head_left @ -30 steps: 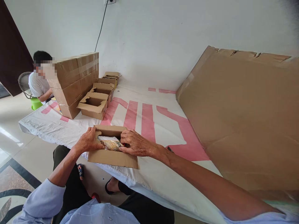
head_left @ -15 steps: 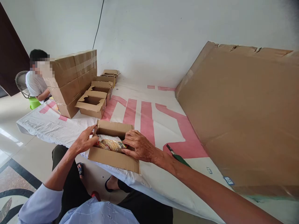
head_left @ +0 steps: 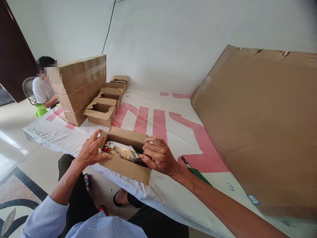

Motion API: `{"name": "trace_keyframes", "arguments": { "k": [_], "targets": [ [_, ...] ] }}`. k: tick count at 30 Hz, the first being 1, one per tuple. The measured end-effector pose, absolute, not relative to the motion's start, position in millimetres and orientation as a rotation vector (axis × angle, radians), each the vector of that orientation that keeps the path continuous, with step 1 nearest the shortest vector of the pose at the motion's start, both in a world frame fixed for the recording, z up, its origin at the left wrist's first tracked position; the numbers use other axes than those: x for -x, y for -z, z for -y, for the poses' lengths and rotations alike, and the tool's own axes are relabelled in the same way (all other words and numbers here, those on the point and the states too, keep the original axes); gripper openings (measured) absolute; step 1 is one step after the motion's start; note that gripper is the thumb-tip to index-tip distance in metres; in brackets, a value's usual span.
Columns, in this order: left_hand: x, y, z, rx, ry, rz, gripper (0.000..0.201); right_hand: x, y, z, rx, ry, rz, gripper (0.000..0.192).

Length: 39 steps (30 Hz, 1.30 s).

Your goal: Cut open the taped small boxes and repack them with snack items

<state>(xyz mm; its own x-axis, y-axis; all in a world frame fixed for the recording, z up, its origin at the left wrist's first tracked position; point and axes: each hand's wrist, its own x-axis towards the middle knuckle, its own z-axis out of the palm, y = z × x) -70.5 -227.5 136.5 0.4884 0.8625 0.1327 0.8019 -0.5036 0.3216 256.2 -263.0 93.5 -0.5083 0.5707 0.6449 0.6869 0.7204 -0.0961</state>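
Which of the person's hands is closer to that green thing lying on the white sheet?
Right. The right hand rests on the small box's right end, near the green thing; the left hand grips the box's far-left end.

Bright soft daylight, sharp, wide-angle edge distortion.
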Motion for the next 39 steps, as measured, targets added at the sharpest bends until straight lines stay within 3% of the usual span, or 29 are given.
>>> {"name": "trace_keyframes", "arguments": {
  "k": [10,15,20,28,35,39],
  "targets": [
    [82.9,-112.0,226.1,-2.501,-0.375,-1.356,0.110,-295.3,-93.8,310.2,1.103,0.099,2.194,0.024],
    [71.6,-113.7,220.7,-2.492,-0.326,-1.255,0.090,-293.9,-83.7,319.2,1.249,0.141,2.238,0.022],
    [63.3,-114.1,237.3,-2.433,-0.314,-1.365,0.073,-271.6,-105.6,298.5,1.432,0.032,2.365,0.018],
    [64.5,-122.2,240.9,-2.422,-0.409,-1.232,0.105,-240.4,-117.0,273.1,1.579,-0.321,2.584,0.024],
    [60.0,-101.0,230.9,-2.261,-0.645,-1.162,0.107,-236.0,-120.1,278.2,1.496,-0.442,2.181,0.029],
    [56.5,-98.0,232.6,-2.209,-0.757,-1.229,0.094,-248.0,-144.3,272.7,1.385,-0.555,1.851,0.027]
  ]
}}
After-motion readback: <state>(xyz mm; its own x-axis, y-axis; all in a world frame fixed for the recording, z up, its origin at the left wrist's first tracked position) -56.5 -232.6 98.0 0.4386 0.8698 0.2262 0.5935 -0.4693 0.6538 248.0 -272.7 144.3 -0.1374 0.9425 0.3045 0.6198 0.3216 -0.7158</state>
